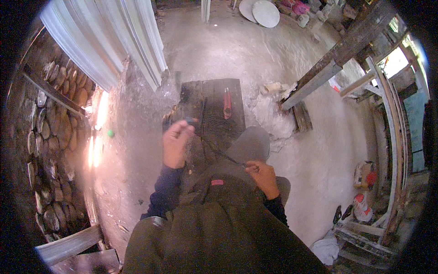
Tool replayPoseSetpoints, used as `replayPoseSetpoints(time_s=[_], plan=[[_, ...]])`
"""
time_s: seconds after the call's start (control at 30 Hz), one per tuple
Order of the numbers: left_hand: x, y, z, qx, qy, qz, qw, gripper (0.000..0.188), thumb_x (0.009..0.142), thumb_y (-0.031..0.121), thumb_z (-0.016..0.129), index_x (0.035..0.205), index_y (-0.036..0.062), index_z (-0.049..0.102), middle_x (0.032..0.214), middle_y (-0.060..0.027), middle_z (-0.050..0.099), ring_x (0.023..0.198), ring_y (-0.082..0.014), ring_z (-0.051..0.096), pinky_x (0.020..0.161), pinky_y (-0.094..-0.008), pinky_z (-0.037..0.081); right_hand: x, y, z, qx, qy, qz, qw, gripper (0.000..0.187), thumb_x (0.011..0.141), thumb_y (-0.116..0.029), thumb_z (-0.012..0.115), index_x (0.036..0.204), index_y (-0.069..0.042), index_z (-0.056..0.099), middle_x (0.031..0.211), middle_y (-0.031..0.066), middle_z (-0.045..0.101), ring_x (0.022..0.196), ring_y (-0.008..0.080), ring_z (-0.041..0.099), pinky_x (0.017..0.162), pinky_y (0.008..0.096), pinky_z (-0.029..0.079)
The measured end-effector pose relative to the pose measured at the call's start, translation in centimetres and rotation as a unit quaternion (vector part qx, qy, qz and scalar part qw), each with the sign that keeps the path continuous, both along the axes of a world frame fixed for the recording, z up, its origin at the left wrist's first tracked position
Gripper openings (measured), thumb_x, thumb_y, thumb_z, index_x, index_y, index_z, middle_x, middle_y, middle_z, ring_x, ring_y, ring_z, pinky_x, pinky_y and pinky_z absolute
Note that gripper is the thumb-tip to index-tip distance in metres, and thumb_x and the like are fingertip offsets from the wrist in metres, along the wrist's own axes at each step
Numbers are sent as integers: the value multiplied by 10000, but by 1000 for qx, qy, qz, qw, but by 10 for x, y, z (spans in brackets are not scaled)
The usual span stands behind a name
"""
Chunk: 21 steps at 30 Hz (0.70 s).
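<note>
My right hand (262, 177) is closed in a pinch on a thin dark cord (223, 154), in front of my right knee. From there the cord slants up and left toward my left hand (177, 145), slightly smeared by motion. The left fingers are pinched around a small dark thing, too blurred to name; whether it is the cord's end I cannot tell. Both hands are over the near part of a dark wooden board (216, 91) on the floor. On the board lies a red utility knife or cutter (227, 104), blade end pointing away.
Corrugated sheets (114, 41) lean at the upper left, beside stacked cut logs (66, 121). A small green ball (110, 133) lies on the floor. Wooden beams (340, 55) and a frame (392, 146) stand at the right. White round discs (265, 13) lie at the back.
</note>
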<state>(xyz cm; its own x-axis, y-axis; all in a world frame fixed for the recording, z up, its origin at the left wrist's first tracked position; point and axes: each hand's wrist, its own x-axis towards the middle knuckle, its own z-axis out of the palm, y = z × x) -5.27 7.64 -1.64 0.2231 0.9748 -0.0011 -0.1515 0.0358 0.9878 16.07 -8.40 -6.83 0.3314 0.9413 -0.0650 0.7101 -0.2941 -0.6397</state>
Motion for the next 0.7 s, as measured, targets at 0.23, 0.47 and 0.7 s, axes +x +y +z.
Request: replayPoseSetpoints(time_s=[0.23, 0.47, 0.7], plan=[[-14, 16, 23, 56, -141, 212, 965, 85, 783, 88, 555, 837, 22, 557, 804, -19, 559, 712, -89, 502, 655, -204, 386, 6, -1, -7, 2, 36, -24, 999, 235, 708, -186, 634, 902, -53, 618, 710, 98, 628, 647, 202, 605, 581, 309, 451], [6, -10, 0, 3, 49, -48, 998, 223, 764, 130, 593, 947, 3, 598, 871, -26, 593, 787, -88, 510, 727, -229, 398, 1, 2, 21, 35, 18, 34, 999, 249, 722, -192, 630, 923, -47, 612, 874, 140, 614, 795, 221, 592, 680, 286, 445], [51, -39, -7, -74, 35, -238, 968, 295, 734, 157, 647, 960, -18, 575, 855, -27, 586, 767, -90, 512, 688, -228, 411, 24, -32, 62, -26, 137, -106, 984, 207, 765, -142, 600, 944, -40, 608, 961, 80, 602, 859, 166, 560, 726, 268, 432]])
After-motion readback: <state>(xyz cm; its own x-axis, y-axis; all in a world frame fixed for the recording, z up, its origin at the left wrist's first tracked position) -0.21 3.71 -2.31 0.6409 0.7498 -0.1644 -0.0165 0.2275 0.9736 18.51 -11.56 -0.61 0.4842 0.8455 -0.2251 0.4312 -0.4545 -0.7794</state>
